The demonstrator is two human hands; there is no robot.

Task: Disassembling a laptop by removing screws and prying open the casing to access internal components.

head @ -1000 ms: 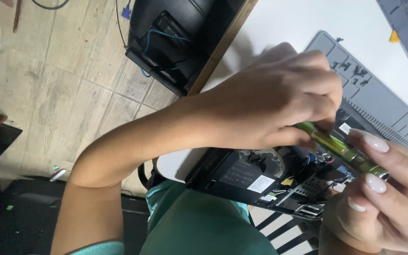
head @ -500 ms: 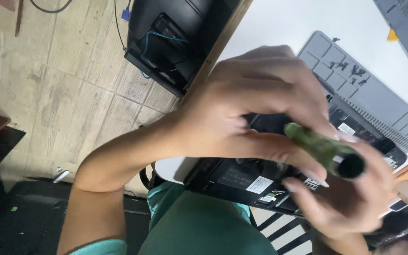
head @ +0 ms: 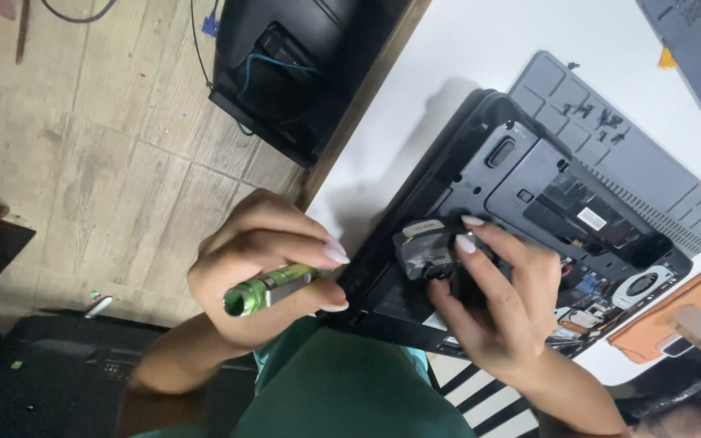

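Floorboards point(head: 83, 162) fill the left, with a black case point(head: 294, 65) standing open against the desk point(head: 464, 49) edge, blue wires showing inside it. The left hand point(head: 265, 276) is clenched round a green screwdriver point(head: 269, 289), butt toward the camera, seemingly parked off the work to free the other hand. The right hand point(head: 496, 308) pinches a small dark part point(head: 427, 251) seated in the opened laptop point(head: 513, 211), which lies underside up and overhangs the desk toward the lap. Behind it a grey tray point(head: 651, 186) holds a few tiny screws, sorted in compartments. An orange tool point(head: 659, 324) lies far right.
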